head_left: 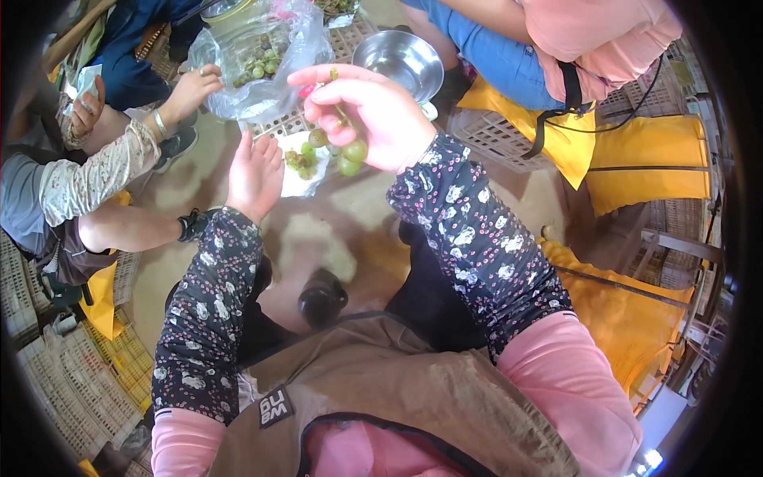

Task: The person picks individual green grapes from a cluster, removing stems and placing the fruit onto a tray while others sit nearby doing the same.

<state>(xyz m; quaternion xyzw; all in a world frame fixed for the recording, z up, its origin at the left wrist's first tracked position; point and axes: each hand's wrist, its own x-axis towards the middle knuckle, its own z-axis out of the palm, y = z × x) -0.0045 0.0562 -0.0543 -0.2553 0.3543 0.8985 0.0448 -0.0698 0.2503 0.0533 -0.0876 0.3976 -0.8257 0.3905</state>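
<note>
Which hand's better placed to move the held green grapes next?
Right, probably: the right hand holds the green grapes, which hang beneath its fingers. The left hand is open, apart from them, with nothing visible in it.

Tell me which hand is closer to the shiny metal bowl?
Right. In the picture, the right hand is just below the metal bowl; the left hand is farther down and to the left.

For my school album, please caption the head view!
Right hand holding up green grapes, left hand open, silver bowl beyond.
</note>
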